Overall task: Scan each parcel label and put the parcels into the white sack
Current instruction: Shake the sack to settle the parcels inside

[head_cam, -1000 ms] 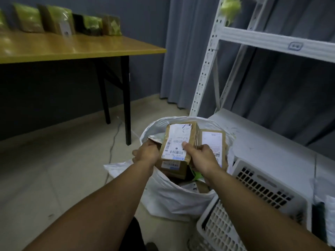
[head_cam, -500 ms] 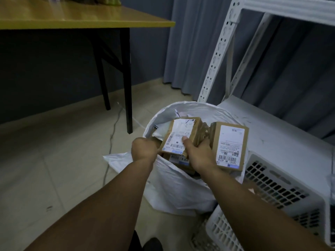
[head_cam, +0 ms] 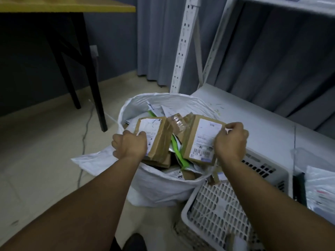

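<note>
The white sack (head_cam: 163, 192) stands open on the floor, filled with brown boxes and white and green mailers. My left hand (head_cam: 129, 144) grips a brown labelled parcel (head_cam: 158, 136) at its left edge, over the sack's mouth. My right hand (head_cam: 231, 142) grips a second brown parcel (head_cam: 201, 140) with a white barcode label at its right edge, also over the sack. Crumpled clear tape sticks up between the two boxes. Both parcels lie tilted on the heap inside.
A white perforated basket (head_cam: 226, 205) sits right of the sack, on the low white shelf board (head_cam: 262, 127) of a metal rack (head_cam: 184, 44). White bagged items (head_cam: 320, 189) lie at far right. A yellow table (head_cam: 68, 4) with black legs stands back left; a cable runs across the floor.
My hands have spread apart: the right one shifted to the right-hand parcel's edge, the left took the left-hand parcel. Both boxes sank lower onto the sack's contents. The view tilted down.
</note>
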